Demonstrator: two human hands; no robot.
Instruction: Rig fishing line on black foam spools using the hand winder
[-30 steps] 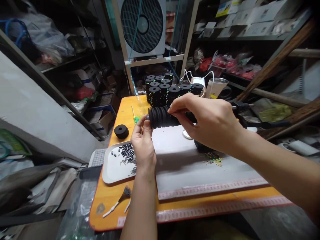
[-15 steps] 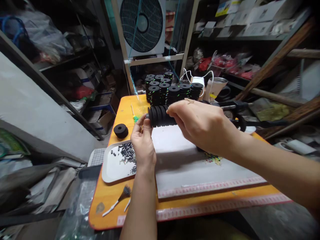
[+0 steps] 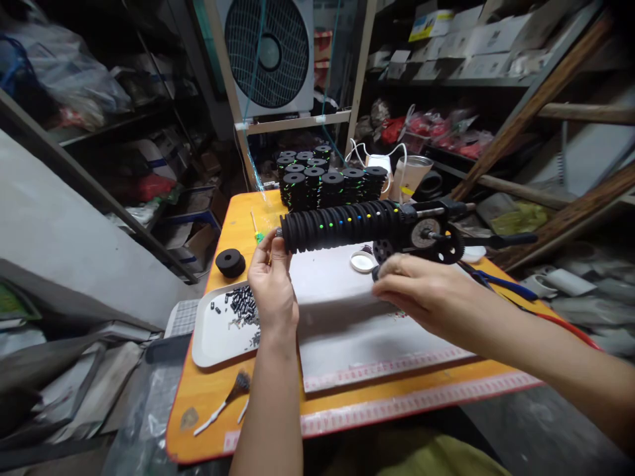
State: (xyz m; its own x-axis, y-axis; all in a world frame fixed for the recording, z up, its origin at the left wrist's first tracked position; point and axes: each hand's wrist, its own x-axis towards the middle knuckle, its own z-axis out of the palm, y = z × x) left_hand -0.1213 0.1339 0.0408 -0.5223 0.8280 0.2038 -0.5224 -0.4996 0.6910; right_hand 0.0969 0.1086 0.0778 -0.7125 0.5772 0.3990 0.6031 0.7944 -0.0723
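A row of black spools sits on a rod held level above the white board, with small green, blue, yellow and white dots along its upper side. My left hand is closed at the row's left end, thumb and fingers pinching the small ribbed end piece. At the right the row joins a black hand winder with gear wheels. Below that, my right hand is closed around a dark knob beside the holed disc; its fingers partly hide the knob.
Stacked black spools stand at the table's back. On the left are a loose spool, a white tray of small black parts, and a brush. A small white dish and blue-handled pliers lie right of middle.
My right hand has left the spools and moved down and right to the dark knob, uncovering the coloured dots. My left hand keeps its pinch on the end. The view has shifted slightly.
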